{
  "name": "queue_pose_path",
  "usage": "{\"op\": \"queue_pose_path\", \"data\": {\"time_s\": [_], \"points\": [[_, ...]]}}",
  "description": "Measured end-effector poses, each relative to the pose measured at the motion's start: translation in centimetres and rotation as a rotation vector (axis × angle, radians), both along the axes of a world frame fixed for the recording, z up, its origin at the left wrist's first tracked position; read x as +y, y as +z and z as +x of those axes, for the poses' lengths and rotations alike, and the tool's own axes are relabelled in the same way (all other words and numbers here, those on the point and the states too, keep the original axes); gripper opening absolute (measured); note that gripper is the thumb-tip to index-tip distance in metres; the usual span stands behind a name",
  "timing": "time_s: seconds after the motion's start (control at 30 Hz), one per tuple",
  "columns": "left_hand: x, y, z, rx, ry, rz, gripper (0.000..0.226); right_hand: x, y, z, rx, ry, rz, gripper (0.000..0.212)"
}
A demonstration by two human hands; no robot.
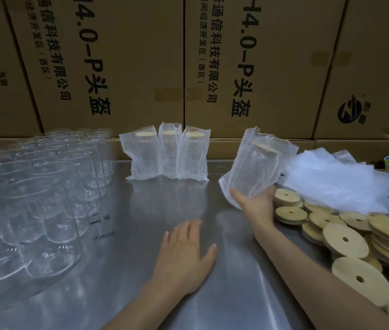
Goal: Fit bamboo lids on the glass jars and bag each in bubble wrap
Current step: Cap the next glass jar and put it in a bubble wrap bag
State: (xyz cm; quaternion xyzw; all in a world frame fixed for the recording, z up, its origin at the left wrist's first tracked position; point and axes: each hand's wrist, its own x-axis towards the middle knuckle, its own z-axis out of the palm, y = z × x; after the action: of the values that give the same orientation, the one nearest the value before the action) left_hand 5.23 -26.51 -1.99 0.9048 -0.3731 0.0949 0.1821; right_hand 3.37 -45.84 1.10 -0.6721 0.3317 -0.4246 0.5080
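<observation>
**Bubble-wrapped jar leans in your right hand, with the finished row up and to its left**

Bubble wrap covers the jar you are carrying: the bagged jar (254, 166) sits in your right hand (255, 202), fingers curled under and round its base, thumb pointing left. Its bamboo lid shows pale through the wrap near the top. The long axis is tilted, top leaning away from you and to the right, base nearest your palm; it is off the steel table (165, 210), not standing.

The relation that counts is this one: the row of three bagged jars (167, 154) stands upright against the cardboard boxes (272, 67), to the left of your load and a little farther from you. The open spot just beside the rightmost of the three lies between that row and your right hand. Your right hand is clearly the nearer one, and it already has the jar, so the placing looks like its job: swing left, bring the axis upright, set the base down.

Your left hand (184, 256) lies flat on the table with fingers spread and relaxed, grasping nothing. It sits nearer the bare glass jars (29, 198) massed at the left, so it is well placed to fetch the next one. Bamboo lids (345, 239) lie heaped by your right forearm, with the loose bubble-wrap bags (336, 184) just behind them.
</observation>
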Motion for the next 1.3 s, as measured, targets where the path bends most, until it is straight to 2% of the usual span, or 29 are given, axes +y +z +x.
{"op": "queue_pose_path", "data": {"time_s": [0.1, 0.27, 0.43, 0.5, 0.67, 0.93, 1.17, 1.3], "points": [[-0.7, -0.5, 0.4, 0.005, -0.063, 0.038, 0.055, -2.7, -0.4, 3.9, 0.037, -0.104, -0.009, 0.089], [-1.6, -0.4, 1.1, 0.061, -0.068, 0.077, 0.061, -6.7, -0.9, 8.9, 0.116, -0.136, -0.055, 0.084], [-2.3, 0.4, 0.9, 0.051, -0.060, 0.057, 0.088, -8.5, -0.7, 12.5, 0.172, -0.145, -0.090, 0.082], [-2.5, 1.2, 0.6, 0.036, -0.014, 0.113, 0.077, -8.8, -0.7, 13.5, 0.209, -0.145, -0.103, 0.080], [-3.2, 0.4, 0.8, -0.025, -0.043, 0.068, 0.055, -9.1, -0.9, 15.4, 0.288, -0.076, -0.159, 0.081], [-3.4, -0.2, 0.6, -0.036, -0.023, 0.135, 0.055, -8.7, -0.9, 17.1, 0.366, 0.146, -0.201, 0.094], [-3.4, -0.4, 0.6, -0.056, -0.010, 0.146, 0.054, -8.3, -0.8, 17.0, 0.418, 0.198, -0.190, 0.100], [-3.1, 0.0, 0.6, -0.024, -0.034, 0.117, 0.053, -8.1, -0.6, 16.3, 0.335, 0.198, -0.170, 0.103]]}}
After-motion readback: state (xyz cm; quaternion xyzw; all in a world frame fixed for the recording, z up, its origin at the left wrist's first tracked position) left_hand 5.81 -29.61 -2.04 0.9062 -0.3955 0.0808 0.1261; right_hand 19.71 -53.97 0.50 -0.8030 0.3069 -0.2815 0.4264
